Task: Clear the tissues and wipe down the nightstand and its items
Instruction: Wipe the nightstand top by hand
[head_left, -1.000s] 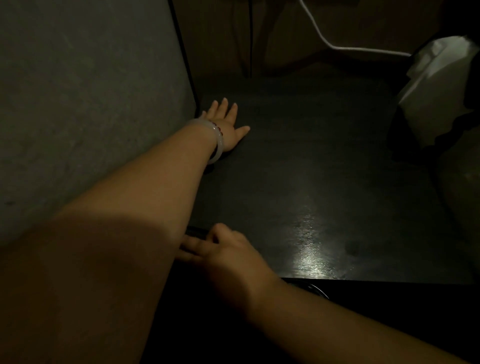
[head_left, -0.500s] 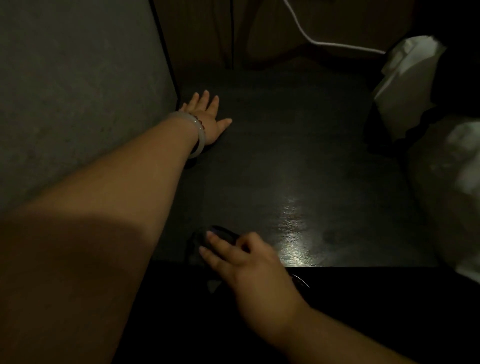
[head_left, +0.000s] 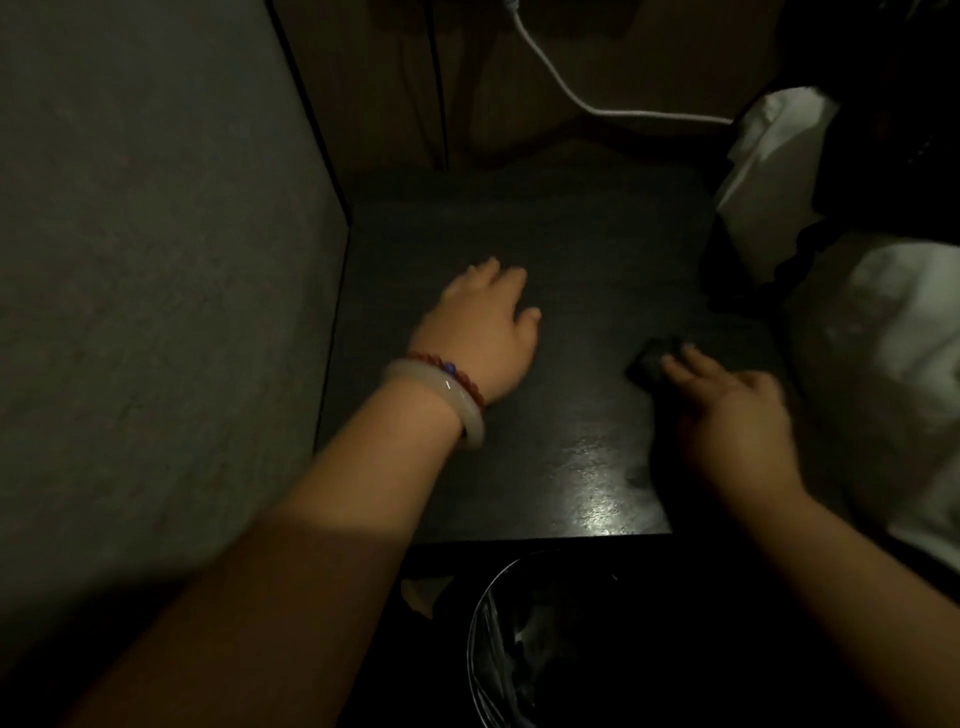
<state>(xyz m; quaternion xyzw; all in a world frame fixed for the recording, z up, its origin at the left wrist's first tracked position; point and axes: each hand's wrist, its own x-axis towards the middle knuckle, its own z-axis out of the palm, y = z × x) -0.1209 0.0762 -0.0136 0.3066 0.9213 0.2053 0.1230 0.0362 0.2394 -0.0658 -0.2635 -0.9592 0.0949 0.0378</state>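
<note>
The dark nightstand top (head_left: 519, 467) fills the middle of the view, with a shiny patch near its front edge. My left hand (head_left: 483, 327), with a pale bangle and a bead bracelet on the wrist, lies palm down on the top's middle left and nothing shows under it. My right hand (head_left: 727, 410) is on the right side, its fingertips pressing on a small dark cloth (head_left: 652, 361). The cloth is blurred and partly under my fingers. A white tissue pack or bag (head_left: 769, 150) stands at the back right corner.
A grey wall panel (head_left: 156, 312) borders the nightstand on the left. A white cable (head_left: 571, 98) runs along the back wall. White bedding (head_left: 883, 374) lies to the right. A bin with a dark liner (head_left: 519, 649) stands on the floor below the front edge.
My left hand has pulled back from the far left corner towards the middle. My right hand has swept the dark cloth from the front left edge to the right side.
</note>
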